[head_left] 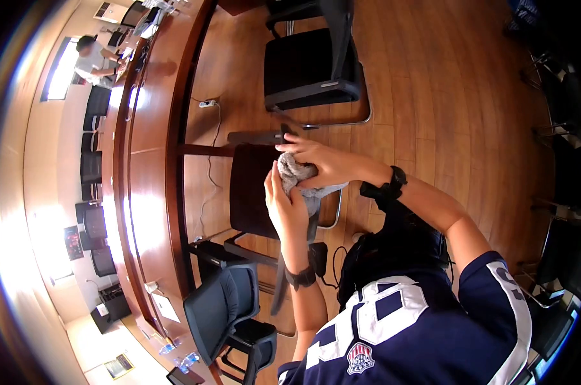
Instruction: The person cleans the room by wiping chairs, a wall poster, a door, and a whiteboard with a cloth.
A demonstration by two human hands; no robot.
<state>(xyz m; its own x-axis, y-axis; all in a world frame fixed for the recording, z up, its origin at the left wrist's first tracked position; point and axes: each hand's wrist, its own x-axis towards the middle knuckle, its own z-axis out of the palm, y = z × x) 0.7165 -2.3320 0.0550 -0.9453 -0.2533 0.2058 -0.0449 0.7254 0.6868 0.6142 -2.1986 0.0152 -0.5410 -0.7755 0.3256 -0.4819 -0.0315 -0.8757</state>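
A grey, fuzzy cloth (295, 172) is bunched up between my two hands near the middle of the view. My left hand (285, 208) is on its lower left side, fingers pressed against it. From the upper right, my right hand (319, 163) grips the cloth, its fingers reaching over the top. Part of the cloth hangs down below my right hand. Beneath and beside the hands is a dark chair (255, 186) with an armrest. Whether the cloth touches the chair cannot be made out.
A long wooden table (156, 141) runs along the left. Another black chair (303, 67) stands above, and a grey-blue chair (216, 311) below. A person (95, 61) is at the table's far side. A power strip (207, 103) with a cable lies on the wooden floor (432, 83).
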